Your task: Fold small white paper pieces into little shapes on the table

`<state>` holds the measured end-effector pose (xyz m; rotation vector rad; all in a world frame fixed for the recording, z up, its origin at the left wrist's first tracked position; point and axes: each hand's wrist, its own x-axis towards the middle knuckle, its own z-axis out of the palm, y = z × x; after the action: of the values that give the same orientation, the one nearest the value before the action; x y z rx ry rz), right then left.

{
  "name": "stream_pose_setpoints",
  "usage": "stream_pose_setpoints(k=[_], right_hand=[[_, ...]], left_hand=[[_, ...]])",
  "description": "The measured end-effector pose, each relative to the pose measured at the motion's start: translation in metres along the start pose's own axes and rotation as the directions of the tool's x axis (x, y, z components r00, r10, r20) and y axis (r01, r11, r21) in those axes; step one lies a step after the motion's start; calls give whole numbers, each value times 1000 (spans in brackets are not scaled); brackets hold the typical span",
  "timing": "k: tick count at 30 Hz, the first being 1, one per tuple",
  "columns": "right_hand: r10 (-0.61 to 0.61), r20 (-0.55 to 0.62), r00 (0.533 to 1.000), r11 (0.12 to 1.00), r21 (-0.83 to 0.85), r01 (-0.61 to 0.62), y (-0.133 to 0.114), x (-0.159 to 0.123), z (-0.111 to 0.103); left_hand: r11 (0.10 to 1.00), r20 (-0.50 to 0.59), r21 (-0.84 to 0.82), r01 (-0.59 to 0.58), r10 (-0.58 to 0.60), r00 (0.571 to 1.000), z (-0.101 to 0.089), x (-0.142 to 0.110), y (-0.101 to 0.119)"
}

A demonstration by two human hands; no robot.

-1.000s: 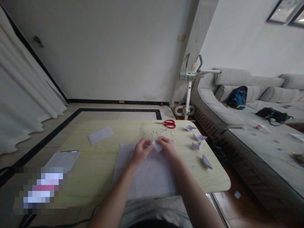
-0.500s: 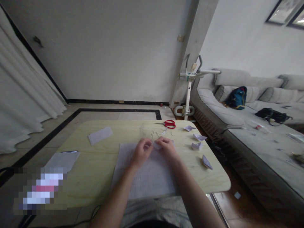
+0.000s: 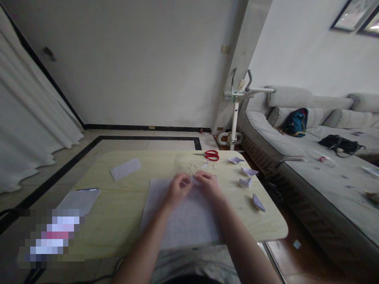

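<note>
We view a pale wooden surface (image 3: 118, 221) from above, reading from left to right. At its left edge we see a pale sheet (image 3: 77, 202), with a pen (image 3: 87, 189) lying along the sheet's far side. Toward the far left corner lie white paper slips (image 3: 126, 169), placed askew. A large sheet (image 3: 189, 225) covers the middle of the near edge, and both forearms reach in over it from that edge. Above the sheet's far part, the left hand (image 3: 178, 190) has its fingers curled and drawn narrow at the left side of a small white paper (image 3: 196, 182); the tips are blurred, but they appear to pinch it. Beyond the hands we find thin paper scraps (image 3: 205, 163), scattered toward the far edge. The right hand (image 3: 209, 185) holds the small paper's other side between thumb and fingers, brought close together. Just inside the far edge, right of its middle, lie red-handled scissors (image 3: 211, 155), blades pointing left. Four folded paper boats (image 3: 245, 182) stand apart in a loose row along the right edge, the farthest near the far right corner, the nearest tilted on its side.
</note>
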<state>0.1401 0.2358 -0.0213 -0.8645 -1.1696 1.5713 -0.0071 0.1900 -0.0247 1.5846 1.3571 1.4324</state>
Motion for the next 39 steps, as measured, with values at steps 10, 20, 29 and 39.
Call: stream_pose_setpoints(k=[10,20,29,39], right_hand=[[-53,-17,998,990,-131,51,-1,1,-1],[-49,-19,999,986,-160,45,-3,-1,4],[-41,-3,999,984,-173,40,-4,-1,4],[-28,12,1000,986,-162,29,-1,0,1]], left_hand=[[993,20,98,-69,67,998,-2,1,-6],[957,45,261,-127,119,992,-7,0,-6],[982,10,186,-17,15,1000,-4,0,-12],[977,28,214,18,-25,999,-2,-2,-13]])
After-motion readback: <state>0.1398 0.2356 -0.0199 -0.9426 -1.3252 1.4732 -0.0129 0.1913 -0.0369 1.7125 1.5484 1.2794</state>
